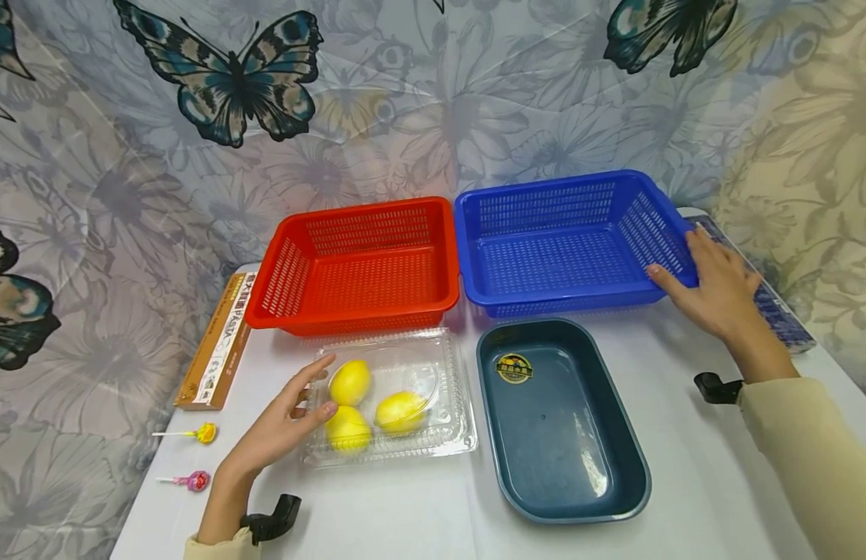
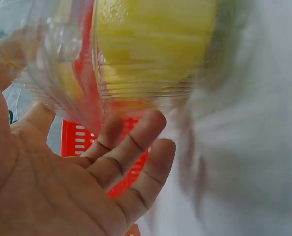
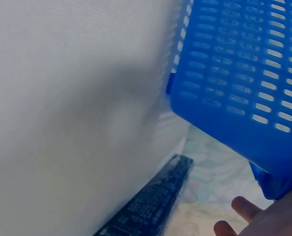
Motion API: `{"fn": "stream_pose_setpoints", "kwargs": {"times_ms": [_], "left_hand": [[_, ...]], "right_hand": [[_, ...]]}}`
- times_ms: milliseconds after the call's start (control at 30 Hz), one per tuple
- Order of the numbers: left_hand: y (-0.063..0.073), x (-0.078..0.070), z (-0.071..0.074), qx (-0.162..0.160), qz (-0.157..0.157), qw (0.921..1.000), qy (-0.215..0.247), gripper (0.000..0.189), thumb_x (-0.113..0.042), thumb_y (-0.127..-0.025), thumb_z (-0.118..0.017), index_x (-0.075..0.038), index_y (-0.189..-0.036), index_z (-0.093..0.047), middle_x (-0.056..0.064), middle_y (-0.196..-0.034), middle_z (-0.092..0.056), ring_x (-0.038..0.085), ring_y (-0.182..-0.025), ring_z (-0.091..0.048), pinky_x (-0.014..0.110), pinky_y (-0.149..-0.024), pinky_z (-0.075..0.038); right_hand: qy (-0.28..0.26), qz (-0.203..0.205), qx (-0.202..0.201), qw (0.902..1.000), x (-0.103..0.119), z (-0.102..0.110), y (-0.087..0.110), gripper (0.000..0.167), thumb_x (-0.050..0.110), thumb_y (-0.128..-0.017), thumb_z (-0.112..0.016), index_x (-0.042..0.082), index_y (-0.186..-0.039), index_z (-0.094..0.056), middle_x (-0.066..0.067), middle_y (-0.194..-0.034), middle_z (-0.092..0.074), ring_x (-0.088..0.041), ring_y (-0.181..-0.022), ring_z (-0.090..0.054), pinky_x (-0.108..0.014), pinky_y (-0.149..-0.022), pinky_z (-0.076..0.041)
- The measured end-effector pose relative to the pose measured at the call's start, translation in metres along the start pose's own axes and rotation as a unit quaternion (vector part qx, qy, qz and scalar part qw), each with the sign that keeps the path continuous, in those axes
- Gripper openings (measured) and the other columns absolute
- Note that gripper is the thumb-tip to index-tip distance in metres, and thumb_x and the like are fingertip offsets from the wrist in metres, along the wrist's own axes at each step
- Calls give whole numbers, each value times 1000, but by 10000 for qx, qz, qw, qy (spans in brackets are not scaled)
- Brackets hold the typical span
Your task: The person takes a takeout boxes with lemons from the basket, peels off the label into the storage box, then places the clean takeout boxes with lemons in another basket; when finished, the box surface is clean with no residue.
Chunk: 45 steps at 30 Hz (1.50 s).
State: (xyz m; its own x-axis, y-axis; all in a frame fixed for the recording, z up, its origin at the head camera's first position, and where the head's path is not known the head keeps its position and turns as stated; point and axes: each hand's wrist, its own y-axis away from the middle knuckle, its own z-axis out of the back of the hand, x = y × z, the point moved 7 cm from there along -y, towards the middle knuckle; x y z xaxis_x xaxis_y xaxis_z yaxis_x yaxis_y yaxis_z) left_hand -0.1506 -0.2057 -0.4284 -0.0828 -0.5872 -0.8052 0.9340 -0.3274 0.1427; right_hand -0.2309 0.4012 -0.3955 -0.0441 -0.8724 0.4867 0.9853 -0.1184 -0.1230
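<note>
In the head view, a clear plastic clamshell box (image 1: 447,404) holds three lemons (image 1: 401,412) in its left half. My left hand (image 1: 282,420) is at the box's left side, thumb and fingers spread and loosely bent. The left wrist view shows those fingers (image 2: 131,147) close by the ridged plastic edge, a lemon (image 2: 155,39) behind the plastic. On the far right, my right hand (image 1: 720,284) grips the right rim of a blue basket (image 1: 552,257), thumb over the rim. Two of its fingertips (image 3: 244,206) stick out beyond the rim in the right wrist view.
A red basket (image 1: 355,272) adjoins the blue one. In front sits a dark teal tray (image 1: 545,435). A brown box (image 1: 219,342) and two lollipops (image 1: 206,433) lie at the left; a dark blue box (image 1: 776,303) at the right edge. Patterned cloth (image 1: 418,117) hangs behind.
</note>
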Motion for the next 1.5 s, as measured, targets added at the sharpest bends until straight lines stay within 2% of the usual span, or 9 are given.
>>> {"fn": "stream_pose_setpoints", "kwargs": {"times_ms": [133, 300, 433, 533, 667, 767, 1000, 1233, 1500], "left_hand": [[-2, 2, 3, 41, 6, 9999, 161, 68, -28, -99, -66, -32, -159, -34, 15, -131, -46, 25, -102, -43, 33, -75, -43], [-3, 11, 4, 383, 93, 9974, 605, 67, -23, -101, -64, -36, -158, -33, 11, -96, -42, 18, -78, -47, 30, -66, -43], [-4, 13, 3, 777, -36, 9933, 859, 71, -19, -101, -63, -34, -161, -27, 16, -129, -48, 21, -91, -56, 35, -80, -49], [-5, 11, 1, 987, -266, 9901, 959, 73, -15, -101, -61, -30, -162, -24, 12, -155, -32, 21, -94, -58, 36, -82, -49], [-6, 10, -2, 1133, -569, 9841, 1244, 71, -9, -101, -58, -23, -161, -23, 11, -114, -59, 15, -74, -56, 31, -69, -48], [-7, 10, -3, 1134, -863, 9765, 1619, 69, -3, -100, -56, -15, -160, -25, 0, -74, -55, 10, -63, -53, 30, -60, -48], [-7, 8, -4, 1054, -1289, 9607, 2219, 63, 5, -98, -54, -8, -155, -31, -5, -71, -58, 8, -60, -59, 29, -57, -52], [-4, 2, 1, 989, -1378, 9588, 2277, 57, 8, -97, -53, -8, -150, -36, -5, -70, -57, 7, -59, -59, 29, -55, -52], [3, -22, 17, 953, -1748, 9532, 2273, 56, 12, -96, -49, -10, -146, -38, 3, -70, -57, 23, -59, -67, 35, -57, -54]], "right_hand": [[-27, 0, -80, 10000, 0, -2, 0, 90, 57, -101, -41, 2, -163, -6, -20, -171, 5, -66, -146, -4, -89, -100, 2], [-89, -31, -62, 9999, -2, -5, 1, 89, 56, -102, -41, 3, -163, -5, -17, -171, 6, -70, -144, -3, -90, -101, 5], [-156, -62, -31, 9999, -2, -5, 3, 88, 56, -102, -41, 4, -163, -4, -14, -172, 8, -67, -147, -2, -89, -103, 4], [-213, -62, -28, 9997, -1, -5, 4, 88, 55, -102, -42, 4, -163, -4, -14, -172, 7, -63, -149, -2, -89, -104, 3], [-242, -65, 21, 9997, -1, -5, 4, 89, 55, -102, -43, 4, -163, -4, -15, -172, 7, -60, -151, -2, -89, -104, 2], [-113, -54, 98, 9999, -2, -4, 2, 90, 56, -102, -42, 4, -163, -2, -16, -171, 8, -59, -152, -2, -89, -104, -1], [188, 5, 253, 9995, -5, -1, -3, 95, 58, -101, -44, 3, -162, 2, -19, -170, 11, -57, -152, -2, -91, -102, -4], [210, 62, 235, 9995, -3, -1, -4, 95, 58, -100, -45, 4, -162, 2, -18, -170, 11, -54, -154, -1, -89, -103, -6], [62, 65, 204, 9998, -4, 0, -1, 94, 57, -101, -45, 4, -162, 2, -17, -170, 12, -53, -154, 0, -89, -105, -3]]}}
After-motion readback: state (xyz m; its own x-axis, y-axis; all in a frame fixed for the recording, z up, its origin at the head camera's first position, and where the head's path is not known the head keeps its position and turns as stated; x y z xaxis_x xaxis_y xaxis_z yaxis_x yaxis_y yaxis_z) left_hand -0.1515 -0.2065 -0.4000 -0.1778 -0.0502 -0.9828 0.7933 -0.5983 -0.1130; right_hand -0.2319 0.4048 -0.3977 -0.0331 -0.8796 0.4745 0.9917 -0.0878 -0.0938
